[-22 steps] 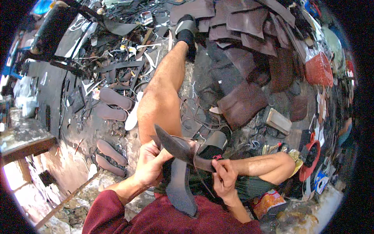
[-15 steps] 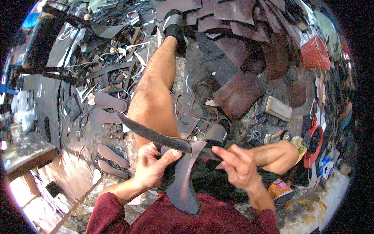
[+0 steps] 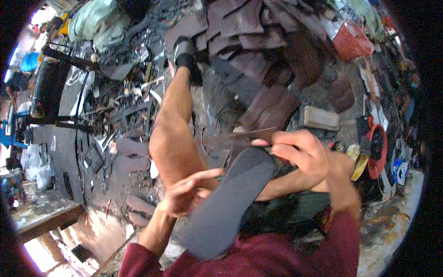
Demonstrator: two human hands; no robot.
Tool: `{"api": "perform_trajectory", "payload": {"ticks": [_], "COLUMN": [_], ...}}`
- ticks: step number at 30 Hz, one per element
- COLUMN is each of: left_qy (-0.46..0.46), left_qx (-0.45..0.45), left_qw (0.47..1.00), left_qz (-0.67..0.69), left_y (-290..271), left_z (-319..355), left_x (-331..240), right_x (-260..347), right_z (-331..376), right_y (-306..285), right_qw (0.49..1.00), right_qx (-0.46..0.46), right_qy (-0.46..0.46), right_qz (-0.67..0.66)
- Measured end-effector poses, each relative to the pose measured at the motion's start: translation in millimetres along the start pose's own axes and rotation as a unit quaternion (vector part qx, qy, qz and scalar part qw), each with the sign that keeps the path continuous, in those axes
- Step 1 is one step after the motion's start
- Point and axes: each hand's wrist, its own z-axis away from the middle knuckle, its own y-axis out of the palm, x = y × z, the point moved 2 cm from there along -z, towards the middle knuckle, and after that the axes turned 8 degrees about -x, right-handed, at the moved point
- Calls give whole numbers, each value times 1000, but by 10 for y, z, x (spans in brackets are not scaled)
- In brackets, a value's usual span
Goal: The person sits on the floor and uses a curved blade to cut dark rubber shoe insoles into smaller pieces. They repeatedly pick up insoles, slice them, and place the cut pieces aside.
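- In mid-air, a shoe sole (image 3: 226,203) slants between the left hand (image 3: 184,196) and right hand (image 3: 302,152), seemingly already cut to shape; what is left to do on it cannot be told.
- Left grip: beside the sole's edge, fingers apart; closed or not, unclear.
- Right grip: fingers curled near the upper end; blurred, hold uncertain.
- Sole: flat, matt grey, round-ended.
- Beyond: overlapping brown sheets (image 3: 240,25).

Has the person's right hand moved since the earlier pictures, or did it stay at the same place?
Yes. Judged against the pale rectangular block, the right hand has moved up and rightward in the picture, now appearing closer to it.
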Motion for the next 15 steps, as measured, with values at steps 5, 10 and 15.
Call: {"api": "perform_trajectory", "payload": {"ticks": [5, 10, 15], "left_qy": [375, 338, 261], "left_qx": [-100, -264, -285], "left_qw": [920, 901, 921], "left_qz": [49, 69, 49], "left_y": [882, 1367, 1261], "left_z": [-342, -658, -598], "left_x": [48, -203, -40], "right_x": [-83, -281, -856], "right_z": [458, 675, 1386], "right_y": [672, 924, 1092], "right_qw": [927, 891, 877], "right_qx": [-357, -442, -453], "right_qy": [-43, -57, -101], "right_qz": [-110, -81, 125]}}
